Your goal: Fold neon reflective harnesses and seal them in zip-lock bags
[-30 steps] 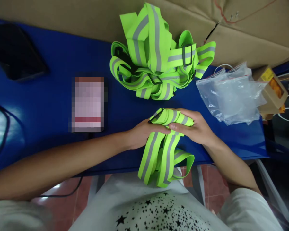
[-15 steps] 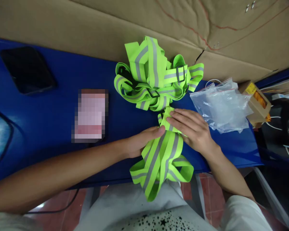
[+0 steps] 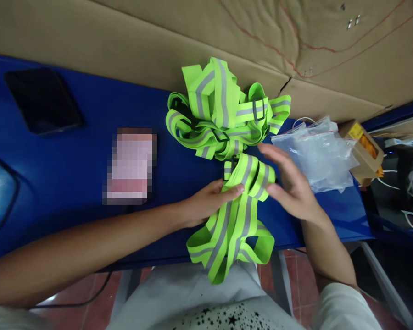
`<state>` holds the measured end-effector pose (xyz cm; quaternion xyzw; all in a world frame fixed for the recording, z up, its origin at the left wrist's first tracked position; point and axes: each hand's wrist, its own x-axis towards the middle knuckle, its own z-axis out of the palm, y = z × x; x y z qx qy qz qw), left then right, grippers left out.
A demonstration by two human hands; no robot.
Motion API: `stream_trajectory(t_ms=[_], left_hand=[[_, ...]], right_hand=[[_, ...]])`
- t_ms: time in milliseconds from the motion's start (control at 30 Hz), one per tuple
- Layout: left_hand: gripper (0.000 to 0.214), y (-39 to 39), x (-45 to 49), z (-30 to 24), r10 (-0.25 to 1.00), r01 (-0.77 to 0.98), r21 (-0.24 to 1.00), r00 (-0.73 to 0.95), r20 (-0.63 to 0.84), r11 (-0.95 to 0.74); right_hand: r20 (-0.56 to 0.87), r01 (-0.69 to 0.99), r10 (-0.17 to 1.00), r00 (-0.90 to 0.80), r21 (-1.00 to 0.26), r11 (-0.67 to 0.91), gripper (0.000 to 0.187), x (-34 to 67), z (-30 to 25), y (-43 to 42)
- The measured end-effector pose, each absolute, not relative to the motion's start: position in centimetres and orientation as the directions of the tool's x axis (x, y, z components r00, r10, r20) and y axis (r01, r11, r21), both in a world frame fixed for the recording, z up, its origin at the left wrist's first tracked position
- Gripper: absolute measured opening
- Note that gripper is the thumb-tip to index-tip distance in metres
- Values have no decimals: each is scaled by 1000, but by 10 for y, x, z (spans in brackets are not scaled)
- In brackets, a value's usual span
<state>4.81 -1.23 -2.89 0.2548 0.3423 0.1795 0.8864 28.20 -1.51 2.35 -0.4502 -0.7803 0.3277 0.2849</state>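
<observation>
My left hand (image 3: 208, 201) is closed on a folded reflective strap (image 3: 232, 224), lime green with grey stripes, its thumb lying on top. Loops of this strap hang down over the table's front edge. Just right of the strap's folded upper end is my right hand (image 3: 292, 185), fingers apart and thumb close to the fabric; whether the thumb touches it I cannot tell. Beyond both hands lies a heap of similar reflective straps (image 3: 220, 110) with black buckles. A dark buckle shows in part at the held strap's upper left.
Clear plastic bags (image 3: 320, 158) lie on the blue table (image 3: 179, 178) at right, beside a small cardboard box (image 3: 361, 146). To the left are a pixelated pink-and-white item (image 3: 131, 165) and a black phone-like object (image 3: 43, 101). Brown cardboard (image 3: 141, 41) borders the back.
My right hand has come off the strap and moved right, its fingers opening. The strap's folded upper end now shows as a wider loop. My left hand keeps its hold.
</observation>
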Motion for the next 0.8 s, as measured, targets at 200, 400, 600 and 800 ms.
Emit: stream_trajectory(t_ms=[200, 400, 600, 800], left_hand=[[50, -14, 48, -35, 500, -129, 602, 705, -504, 788], [45, -14, 47, -31, 433, -180, 523, 801, -413, 833], [48, -18, 43, -28, 345, -120, 508, 861, -375, 853], [63, -14, 43, -28, 454, -175, 548, 782, -428, 818]], right_hand=[[-230, 320, 908, -349, -941, -115, 60, 281, 6, -11], [239, 554, 924, -298, -745, 371, 41, 259, 1, -29], [492, 618, 628, -603, -210, 758, 56, 270, 7, -27], [349, 612, 591, -727, -61, 788, 59, 270, 8, -23]])
